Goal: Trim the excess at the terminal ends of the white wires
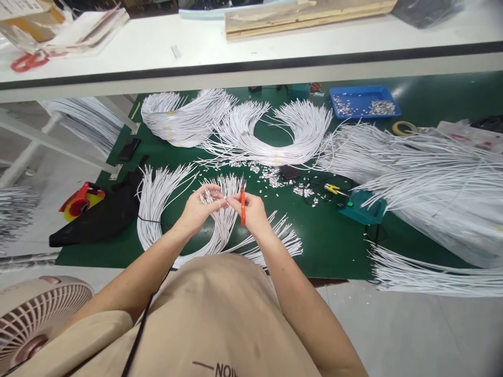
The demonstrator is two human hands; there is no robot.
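My left hand (199, 210) is closed around several white wire ends, which stick out between its fingers. Against my right palm lies a slim tool with an orange handle (243, 212) and a dark pointed tip. My right hand (253, 213) is closed on this tool, its fingertips meeting those of my left hand at a wire end. Below and behind both hands curves a loose bundle of white wires (222, 230), its cut ends fanned upward. Small shiny metal pieces (273, 177) lie scattered on the green table just beyond.
More wire bundles (184, 123) lie at the back, with a large heap (428, 173) on the right. A blue tray (365, 112) holds small metal parts. Nearby are a teal device (363, 207), a red tape dispenser (82, 200) and a fan (39, 319). A white shelf (157, 47) overhangs the back.
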